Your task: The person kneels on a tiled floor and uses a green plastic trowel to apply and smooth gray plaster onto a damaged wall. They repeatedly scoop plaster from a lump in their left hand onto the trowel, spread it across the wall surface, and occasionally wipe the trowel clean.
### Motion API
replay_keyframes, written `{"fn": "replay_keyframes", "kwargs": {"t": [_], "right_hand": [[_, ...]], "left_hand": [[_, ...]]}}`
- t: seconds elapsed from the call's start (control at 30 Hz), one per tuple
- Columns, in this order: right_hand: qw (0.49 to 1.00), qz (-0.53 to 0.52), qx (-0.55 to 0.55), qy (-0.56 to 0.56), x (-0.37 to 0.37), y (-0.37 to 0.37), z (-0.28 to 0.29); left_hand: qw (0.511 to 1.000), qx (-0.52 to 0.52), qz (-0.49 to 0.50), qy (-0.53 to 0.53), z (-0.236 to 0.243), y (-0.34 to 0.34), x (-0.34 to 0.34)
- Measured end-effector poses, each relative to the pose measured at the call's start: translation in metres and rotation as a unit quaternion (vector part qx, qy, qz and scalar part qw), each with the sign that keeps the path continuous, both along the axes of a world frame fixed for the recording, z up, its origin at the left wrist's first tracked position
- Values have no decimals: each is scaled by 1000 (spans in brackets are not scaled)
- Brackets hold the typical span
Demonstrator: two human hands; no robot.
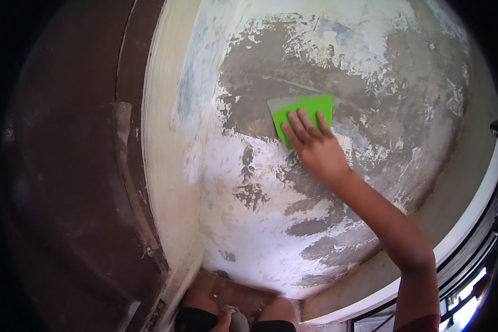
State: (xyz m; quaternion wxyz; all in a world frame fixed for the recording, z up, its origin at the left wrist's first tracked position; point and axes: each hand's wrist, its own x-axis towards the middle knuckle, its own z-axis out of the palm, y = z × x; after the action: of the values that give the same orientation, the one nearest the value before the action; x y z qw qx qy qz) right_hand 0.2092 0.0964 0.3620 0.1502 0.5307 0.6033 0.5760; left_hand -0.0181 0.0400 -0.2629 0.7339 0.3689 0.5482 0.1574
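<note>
My right hand (pixel 317 146) holds a flat green putty spreader (pixel 312 103) against the wall (pixel 260 61), fingers laid along its face and thumb side partly hidden. The spreader widens toward its upper edge, where a greyish strip shows at the left. Around it the wall is patchy, with bare grey plaster and rough remnants of white coating. Low in the picture, between my knees, my left hand (pixel 224 320) is partly visible. Its fingers seem closed at a greyish object (pixel 239 321), whose kind I cannot make out.
A dark brown door (pixel 66 166) and its pale frame (pixel 169 110) stand along the left. A ledge with a white edge (pixel 371 301) curves along the lower right, beside dark metal bars (pixel 470 260). Reddish-brown floor (pixel 216 283) shows beyond my knees, with small debris.
</note>
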Motion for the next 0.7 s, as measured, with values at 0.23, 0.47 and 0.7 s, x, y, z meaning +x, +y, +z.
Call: {"fn": "replay_keyframes", "kwargs": {"t": [0.23,0.47,0.7], "right_hand": [[994,-28,-109,0,-8,-29,-64],[980,66,-173,75,-72,-40,-53],[997,63,36,30,-45,10,60]], "left_hand": [[997,-45,-17,-55,15,-1,-9],[998,5,-30,-53,48,0,-10],[998,-25,-39,34,55,7,-7]]}}
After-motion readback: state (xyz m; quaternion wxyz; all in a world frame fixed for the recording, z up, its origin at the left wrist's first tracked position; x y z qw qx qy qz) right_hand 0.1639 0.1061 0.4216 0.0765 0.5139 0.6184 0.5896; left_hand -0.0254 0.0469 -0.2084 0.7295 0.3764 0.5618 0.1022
